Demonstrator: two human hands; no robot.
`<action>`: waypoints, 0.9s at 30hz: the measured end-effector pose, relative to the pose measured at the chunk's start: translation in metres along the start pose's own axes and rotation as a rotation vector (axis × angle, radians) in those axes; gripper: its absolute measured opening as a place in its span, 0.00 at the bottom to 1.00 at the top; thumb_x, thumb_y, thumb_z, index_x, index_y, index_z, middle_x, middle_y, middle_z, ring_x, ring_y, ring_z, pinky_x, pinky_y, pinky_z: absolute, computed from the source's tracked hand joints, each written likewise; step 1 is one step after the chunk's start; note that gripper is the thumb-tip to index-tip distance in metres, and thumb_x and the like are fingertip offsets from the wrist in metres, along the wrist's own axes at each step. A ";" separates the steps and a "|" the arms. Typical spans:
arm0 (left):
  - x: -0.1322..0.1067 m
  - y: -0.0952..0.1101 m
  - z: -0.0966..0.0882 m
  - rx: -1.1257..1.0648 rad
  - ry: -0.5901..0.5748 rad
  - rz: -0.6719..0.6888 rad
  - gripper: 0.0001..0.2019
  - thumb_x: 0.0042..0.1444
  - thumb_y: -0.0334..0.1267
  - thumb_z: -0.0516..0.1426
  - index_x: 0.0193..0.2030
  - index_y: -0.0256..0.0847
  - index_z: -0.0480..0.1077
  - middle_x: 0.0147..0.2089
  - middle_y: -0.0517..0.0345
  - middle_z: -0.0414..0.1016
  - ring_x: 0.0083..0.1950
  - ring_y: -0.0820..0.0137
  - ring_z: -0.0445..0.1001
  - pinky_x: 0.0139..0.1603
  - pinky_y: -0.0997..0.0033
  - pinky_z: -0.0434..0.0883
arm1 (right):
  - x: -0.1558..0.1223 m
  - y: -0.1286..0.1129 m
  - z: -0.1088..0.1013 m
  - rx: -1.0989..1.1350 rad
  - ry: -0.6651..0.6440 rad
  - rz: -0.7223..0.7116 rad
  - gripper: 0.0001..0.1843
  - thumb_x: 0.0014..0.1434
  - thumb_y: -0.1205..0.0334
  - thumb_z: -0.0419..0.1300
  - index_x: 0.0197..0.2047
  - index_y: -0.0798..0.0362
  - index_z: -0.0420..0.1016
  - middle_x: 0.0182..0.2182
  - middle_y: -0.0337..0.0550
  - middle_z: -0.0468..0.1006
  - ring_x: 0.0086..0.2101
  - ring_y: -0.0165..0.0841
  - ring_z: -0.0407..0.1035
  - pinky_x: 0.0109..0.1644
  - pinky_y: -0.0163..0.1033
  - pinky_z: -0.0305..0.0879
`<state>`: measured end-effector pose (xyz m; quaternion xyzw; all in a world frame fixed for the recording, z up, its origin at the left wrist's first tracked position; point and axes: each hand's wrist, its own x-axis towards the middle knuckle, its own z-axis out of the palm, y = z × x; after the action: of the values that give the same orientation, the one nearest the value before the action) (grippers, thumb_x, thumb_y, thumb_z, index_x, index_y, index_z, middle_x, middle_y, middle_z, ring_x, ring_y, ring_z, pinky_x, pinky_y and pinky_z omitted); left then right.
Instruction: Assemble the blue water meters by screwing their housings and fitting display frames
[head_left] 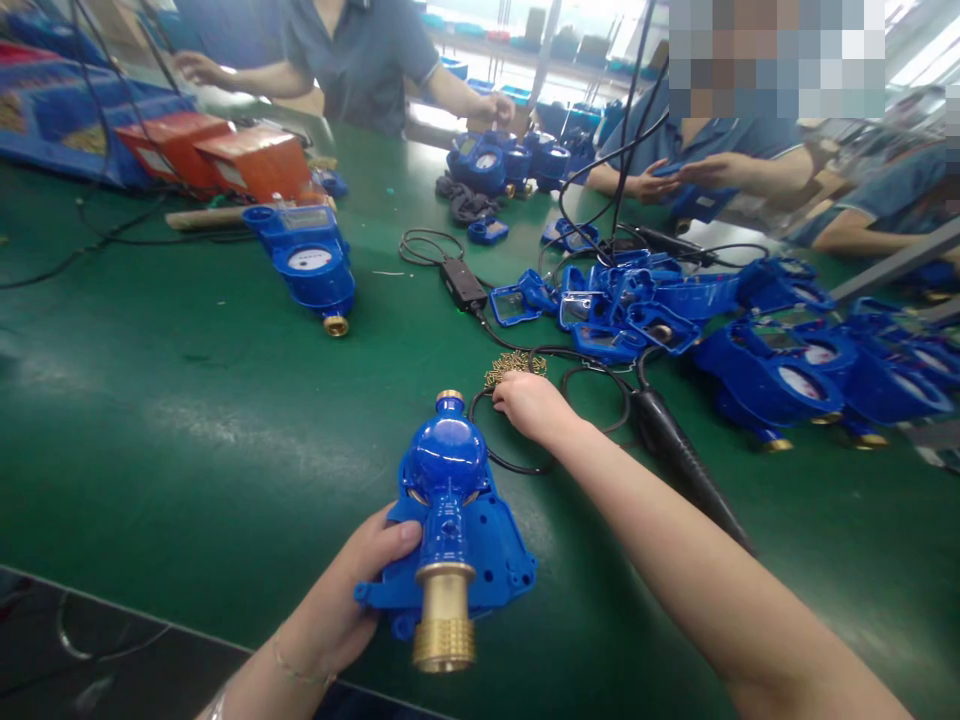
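Observation:
My left hand (pixel 375 560) is closed around the side of a blue water meter (pixel 450 455), thumb on its blue plastic housing. The meter is turned underside up, with a threaded brass end (pixel 444 630) pointing at me and a smaller brass end away from me. My right hand (pixel 529 402) reaches to a pile of small brass screws (pixel 517 366) on the green table. Its fingers are bent together at the pile's near edge; whether a screw is between them is hidden. A looped black cable lies beside that hand.
A black electric screwdriver (pixel 686 455) lies beneath my right forearm. Blue covers (pixel 607 310) and several meters (pixel 795 375) crowd the right. Another meter (pixel 307 260) stands left, near orange boxes (pixel 251 160). A black cable box (pixel 463 285) lies mid-table. Co-workers sit opposite.

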<state>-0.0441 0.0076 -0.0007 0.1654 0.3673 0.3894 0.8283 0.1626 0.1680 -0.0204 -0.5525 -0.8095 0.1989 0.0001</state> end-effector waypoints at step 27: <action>-0.002 -0.004 0.001 0.041 0.070 0.032 0.10 0.47 0.44 0.64 0.30 0.40 0.77 0.29 0.58 0.78 0.31 0.71 0.74 0.40 0.73 0.71 | -0.142 -0.054 -0.032 0.661 -0.254 0.032 0.05 0.49 0.74 0.64 0.25 0.57 0.73 0.26 0.36 0.68 0.28 0.26 0.63 0.32 0.31 0.60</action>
<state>-0.0423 0.0033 -0.0011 0.1743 0.4014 0.4004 0.8051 0.1765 0.0342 0.0577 -0.5061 -0.6862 0.5171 0.0751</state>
